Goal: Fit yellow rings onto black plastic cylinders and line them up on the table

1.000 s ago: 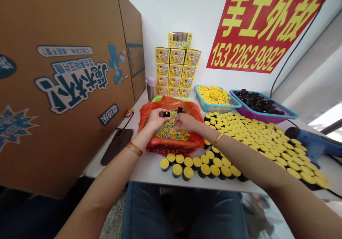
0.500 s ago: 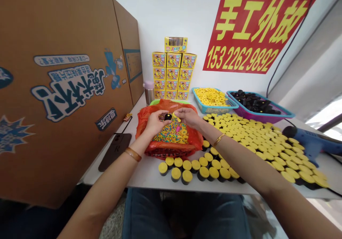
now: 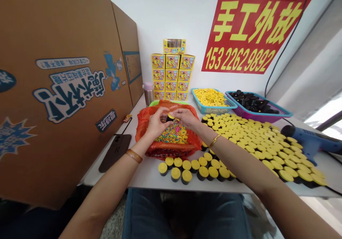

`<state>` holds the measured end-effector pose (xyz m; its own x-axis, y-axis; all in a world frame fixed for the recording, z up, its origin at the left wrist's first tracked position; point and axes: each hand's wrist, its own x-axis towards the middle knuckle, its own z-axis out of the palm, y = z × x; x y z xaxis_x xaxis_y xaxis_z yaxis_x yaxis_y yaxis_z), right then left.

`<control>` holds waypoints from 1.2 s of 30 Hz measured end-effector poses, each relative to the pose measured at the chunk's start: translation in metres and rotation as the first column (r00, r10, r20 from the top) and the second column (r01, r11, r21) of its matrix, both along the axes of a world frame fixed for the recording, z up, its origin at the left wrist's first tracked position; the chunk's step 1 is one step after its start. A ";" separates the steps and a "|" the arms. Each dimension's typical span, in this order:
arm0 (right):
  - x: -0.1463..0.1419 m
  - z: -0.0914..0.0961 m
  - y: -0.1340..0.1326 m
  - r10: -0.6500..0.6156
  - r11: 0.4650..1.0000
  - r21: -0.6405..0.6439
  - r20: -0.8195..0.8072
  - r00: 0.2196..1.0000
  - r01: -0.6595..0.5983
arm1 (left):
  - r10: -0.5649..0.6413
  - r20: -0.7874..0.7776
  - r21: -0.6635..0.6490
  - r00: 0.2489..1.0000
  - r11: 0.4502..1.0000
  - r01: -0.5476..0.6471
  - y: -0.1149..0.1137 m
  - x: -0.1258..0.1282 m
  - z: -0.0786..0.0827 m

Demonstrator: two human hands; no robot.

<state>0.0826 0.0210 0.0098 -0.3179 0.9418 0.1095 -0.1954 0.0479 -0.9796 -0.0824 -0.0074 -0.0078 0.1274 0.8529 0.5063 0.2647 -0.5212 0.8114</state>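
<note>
- one big carton stands along the left side, with a dark phone lying flat beside it, probably parked out of the elbows' way.
- the left hand pinches a small black cup between thumb and fingers, seemingly to steady it by its sides and leave its top free.
- the cup is over the red plastic lining and its candy beads, likely so spills drop back; its yellow cap faces up, the long axis near upright.
- the right hand bends its fingertips against the cap's edge; they partly hide it, so i can't tell whether it is fully seated.
- loose yellow pieces fill a blue basket within reach.
- capped cups stand caps up, packed close, presumably to save room.
- farthest right, a blue tool lies beside them.
</note>
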 end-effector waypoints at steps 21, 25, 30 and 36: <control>-0.011 0.010 -0.047 0.243 0.937 -0.238 -0.076 0.967 -0.254 | -0.237 0.127 -0.085 0.963 0.965 0.249 -0.024 0.007 0.034; -0.003 0.006 -0.052 0.371 0.901 -0.223 -0.043 0.928 -0.371 | -0.370 0.096 -0.181 0.924 0.907 0.382 -0.028 0.004 0.041; 0.010 0.003 -0.053 0.498 0.834 -0.266 -0.010 0.867 -0.482 | -0.222 0.091 -0.044 0.971 0.973 0.227 -0.037 0.006 0.033; 0.018 -0.001 -0.057 0.496 0.829 -0.273 -0.046 0.867 -0.489 | -0.055 -0.031 0.094 0.998 0.994 0.058 -0.044 0.015 0.024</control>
